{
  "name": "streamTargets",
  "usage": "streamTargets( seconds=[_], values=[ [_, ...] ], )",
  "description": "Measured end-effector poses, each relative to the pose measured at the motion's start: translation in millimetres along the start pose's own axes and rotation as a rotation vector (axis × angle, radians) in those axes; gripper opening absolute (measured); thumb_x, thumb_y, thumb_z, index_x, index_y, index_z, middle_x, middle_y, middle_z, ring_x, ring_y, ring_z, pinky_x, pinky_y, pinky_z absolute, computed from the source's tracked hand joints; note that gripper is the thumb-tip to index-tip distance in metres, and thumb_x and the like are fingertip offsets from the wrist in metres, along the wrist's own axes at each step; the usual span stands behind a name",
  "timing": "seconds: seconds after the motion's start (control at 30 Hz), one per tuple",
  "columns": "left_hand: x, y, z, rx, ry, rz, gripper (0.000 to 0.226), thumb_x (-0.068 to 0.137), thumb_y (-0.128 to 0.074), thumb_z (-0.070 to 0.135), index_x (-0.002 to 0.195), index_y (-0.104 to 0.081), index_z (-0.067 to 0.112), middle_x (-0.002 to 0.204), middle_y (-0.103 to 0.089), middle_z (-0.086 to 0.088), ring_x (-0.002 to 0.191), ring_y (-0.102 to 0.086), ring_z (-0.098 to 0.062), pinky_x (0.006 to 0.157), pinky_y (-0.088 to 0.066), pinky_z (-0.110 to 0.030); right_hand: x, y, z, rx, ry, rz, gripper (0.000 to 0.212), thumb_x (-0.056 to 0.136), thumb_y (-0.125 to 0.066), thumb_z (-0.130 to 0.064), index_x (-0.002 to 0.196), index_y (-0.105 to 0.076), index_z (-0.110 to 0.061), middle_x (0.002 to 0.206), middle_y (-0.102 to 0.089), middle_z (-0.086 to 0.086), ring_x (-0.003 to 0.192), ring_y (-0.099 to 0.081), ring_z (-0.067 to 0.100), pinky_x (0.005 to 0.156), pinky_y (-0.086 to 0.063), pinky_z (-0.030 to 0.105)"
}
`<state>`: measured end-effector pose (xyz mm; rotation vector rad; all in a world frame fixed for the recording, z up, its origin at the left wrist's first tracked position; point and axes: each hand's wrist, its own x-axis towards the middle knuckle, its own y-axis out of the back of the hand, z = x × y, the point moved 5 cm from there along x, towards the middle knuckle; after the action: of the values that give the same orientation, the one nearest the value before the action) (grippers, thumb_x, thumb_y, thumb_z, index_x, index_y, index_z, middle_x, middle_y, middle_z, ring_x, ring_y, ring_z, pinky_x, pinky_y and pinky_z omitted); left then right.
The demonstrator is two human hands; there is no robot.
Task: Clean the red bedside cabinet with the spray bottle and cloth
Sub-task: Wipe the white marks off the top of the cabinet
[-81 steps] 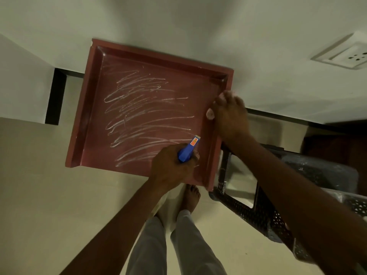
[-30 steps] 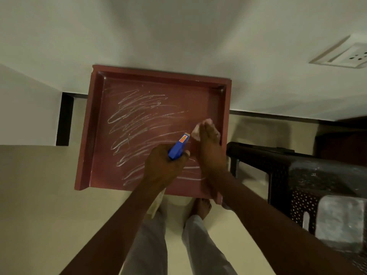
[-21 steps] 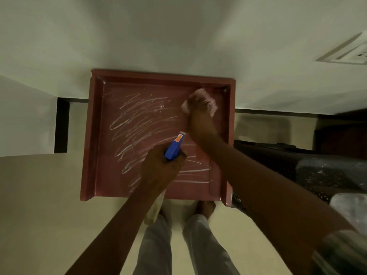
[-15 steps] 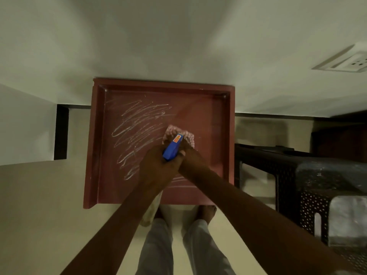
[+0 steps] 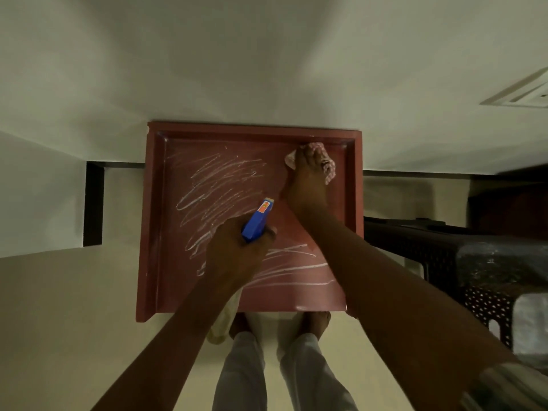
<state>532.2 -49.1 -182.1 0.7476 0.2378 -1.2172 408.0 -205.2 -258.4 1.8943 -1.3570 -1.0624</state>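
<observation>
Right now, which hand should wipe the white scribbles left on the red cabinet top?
Right: the right hand holds the crumpled checked cloth against the red cabinet top; the left hand grips the blue spray bottle.

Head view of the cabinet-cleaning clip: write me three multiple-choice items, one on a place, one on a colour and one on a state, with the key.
1. Where on the top of the red cabinet is the cloth?
A) far right corner
B) near left corner
C) centre

2. What colour is the head of the spray bottle?
A) green
B) blue
C) yellow

3. What is the left hand doing?
A) gripping the spray bottle
B) lying flat on the cabinet
C) hanging empty

Key:
1 A: the right hand holds the cloth down just inside the far right rim.
2 B: a blue head with an orange label sticks out of the fist.
3 A: its fingers curl round the bottle above the cabinet top.
</observation>
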Motion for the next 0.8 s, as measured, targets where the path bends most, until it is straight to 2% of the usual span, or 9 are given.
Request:
streamTargets(
  seconds=[0.07, 0.17, 0.3, 0.37, 0.43, 0.53, 0.6, 0.73, 0.8],
  values=[
    [-1, 6, 0, -0.010, 0.029, -0.001, 0.038, 0.085, -0.073, 0.042, 0.068, -0.056, 0.012, 0.054, -0.050, -0.005, 0.054, -0.051, -0.026, 0.066, -0.056, -0.052, 0, -11, -17, -0.006, 0.017, -0.038, 0.076, 0.089, -0.057, 0.009, 0.159, -0.031, -0.003, 0.167, -0.026, 0.018, 0.156, -0.018, 0.036, 0.127, -0.021, 0.049],
    [-1, 12, 0, -0.025, 0.043, -0.012, 0.044, 0.082, -0.072, 0.041, 0.074, -0.057, 0.000, 0.056, -0.049, -0.009, 0.055, -0.049, -0.027, 0.061, -0.050, -0.047, -16, -49, -32, -0.016, 0.193, -0.251, 0.074, 0.090, -0.055, 0.011, 0.158, -0.036, -0.010, 0.166, -0.031, 0.012, 0.154, -0.027, 0.031, 0.127, -0.024, 0.048],
    [1, 17, 1, 0.052, 0.054, 0.047, 0.043, 0.090, -0.077, 0.035, 0.081, -0.064, -0.004, 0.058, -0.054, -0.010, 0.054, -0.052, -0.022, 0.057, -0.048, -0.036, -49, -65, -41, -0.071, 0.389, -0.453, 0.059, 0.098, -0.060, -0.010, 0.154, -0.045, -0.018, 0.159, -0.045, 0.006, 0.145, -0.044, 0.023, 0.121, -0.037, 0.044],
    [0, 18, 1, 0.046, 0.059, 0.031, 0.048, 0.088, -0.077, 0.038, 0.076, -0.061, -0.005, 0.055, -0.051, -0.010, 0.051, -0.049, -0.022, 0.056, -0.047, -0.038, -65, -47, -41, -0.153, 0.552, -0.449, 0.050, 0.100, -0.059, -0.021, 0.150, -0.053, -0.020, 0.155, -0.050, 0.007, 0.141, -0.049, 0.027, 0.116, -0.043, 0.041],
    [-1, 15, 2, 0.032, 0.048, -0.004, 0.050, 0.083, -0.074, 0.043, 0.068, -0.057, -0.001, 0.052, -0.049, -0.010, 0.050, -0.047, -0.024, 0.058, -0.050, -0.044, -71, -30, -17, -0.227, 0.648, -0.334, 0.054, 0.094, -0.057, -0.010, 0.147, -0.056, -0.018, 0.153, -0.052, 0.010, 0.141, -0.049, 0.034, 0.113, -0.046, 0.046],
    [-2, 12, 10, 0.048, 0.038, -0.027, 0.042, 0.087, -0.074, 0.040, 0.061, -0.051, 0.016, 0.052, -0.048, -0.005, 0.051, -0.047, -0.022, 0.064, -0.052, -0.046, -61, -3, 29, -0.178, 0.427, -0.224, 0.073, 0.093, -0.057, -0.001, 0.159, -0.037, -0.023, 0.166, -0.034, 0.004, 0.154, -0.030, 0.029, 0.116, -0.044, 0.049],
    [-1, 11, 14, 0.058, 0.032, -0.019, 0.041, 0.091, -0.074, 0.035, 0.064, -0.051, 0.014, 0.054, -0.048, -0.005, 0.053, -0.048, -0.023, 0.065, -0.052, -0.045, -52, 13, 39, -0.121, 0.253, -0.116, 0.077, 0.091, -0.059, 0.004, 0.160, -0.035, -0.023, 0.168, -0.029, 0.002, 0.156, -0.023, 0.024, 0.119, -0.039, 0.045],
    [3, 10, 16, 0.004, 0.015, -0.031, 0.042, 0.088, -0.073, 0.037, 0.075, -0.055, 0.001, 0.059, -0.049, -0.010, 0.056, -0.049, -0.026, 0.068, -0.056, -0.053, -21, 24, 26, 0.135, -0.152, 0.096, 0.078, 0.085, -0.068, 0.004, 0.156, -0.043, -0.017, 0.163, -0.039, 0.005, 0.151, -0.034, 0.027, 0.122, -0.033, 0.040],
    [6, 12, 14, -0.036, 0.020, -0.041, 0.047, 0.079, -0.070, 0.045, 0.079, -0.058, -0.001, 0.060, -0.050, -0.017, 0.056, -0.050, -0.027, 0.067, -0.057, -0.055, -5, 16, 8, 0.164, -0.209, 0.117, 0.077, 0.076, -0.074, 0.004, 0.147, -0.050, -0.008, 0.155, -0.047, 0.012, 0.146, -0.038, 0.033, 0.121, -0.033, 0.040]
  ],
)
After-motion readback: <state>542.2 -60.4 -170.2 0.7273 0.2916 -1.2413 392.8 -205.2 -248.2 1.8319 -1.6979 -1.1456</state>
